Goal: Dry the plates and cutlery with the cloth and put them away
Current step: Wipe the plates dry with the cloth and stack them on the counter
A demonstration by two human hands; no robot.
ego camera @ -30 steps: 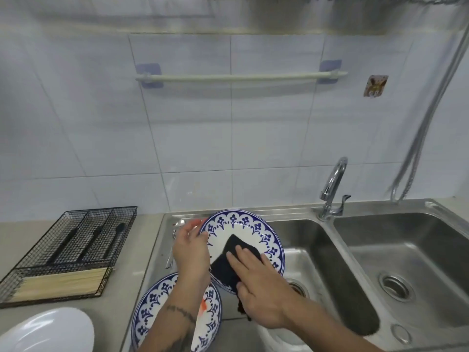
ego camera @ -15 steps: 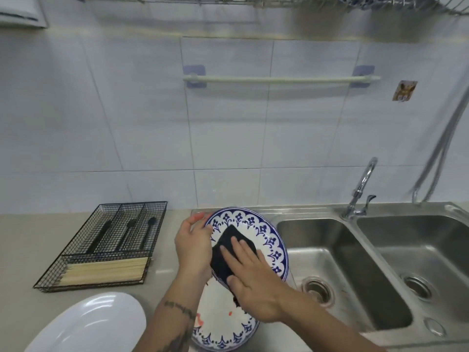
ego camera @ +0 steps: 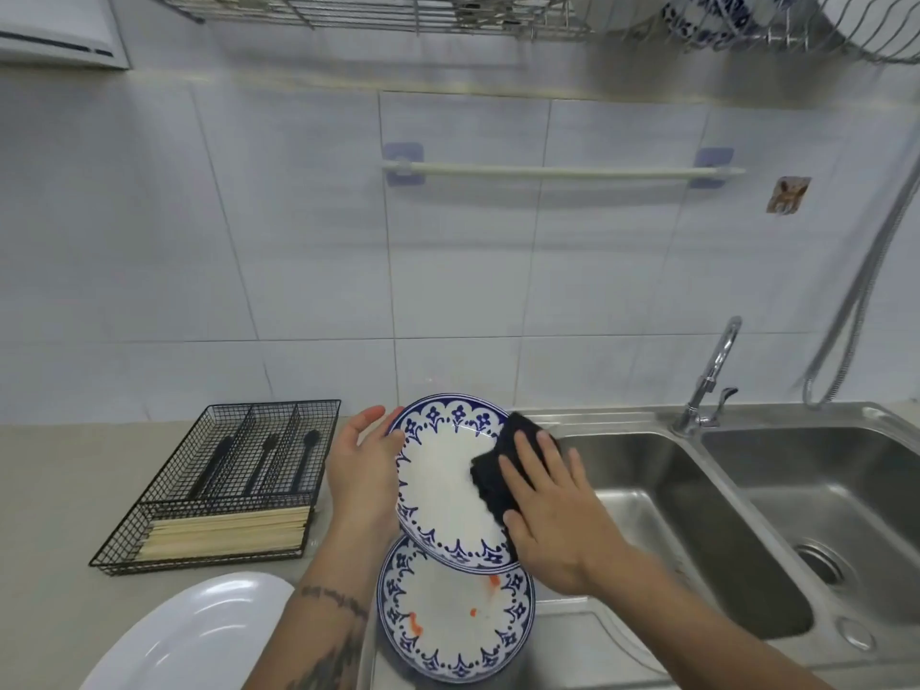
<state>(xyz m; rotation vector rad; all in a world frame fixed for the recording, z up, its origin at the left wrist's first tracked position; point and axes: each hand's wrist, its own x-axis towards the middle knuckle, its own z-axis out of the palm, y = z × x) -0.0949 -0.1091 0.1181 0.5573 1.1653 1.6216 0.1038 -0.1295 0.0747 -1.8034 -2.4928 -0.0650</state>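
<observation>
Plate [ego camera: 443, 485], held tilted over a second plate [ego camera: 448, 629] left of the sink [ego camera: 672, 515]: left hand [ego camera: 363, 470] grips its left rim; right hand [ego camera: 552, 515], fingers spread straight, presses the dark cloth [ego camera: 498, 470] against its right side.

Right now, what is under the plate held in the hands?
A second blue-patterned plate with orange specks lies below the held plate. Its far edge is covered, so contact cannot be judged.

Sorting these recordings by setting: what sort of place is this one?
Most likely a home kitchen: a steel double sink with a tap against a tiled wall, a wire dish rack overhead, and a cutlery tray on the counter.
</observation>
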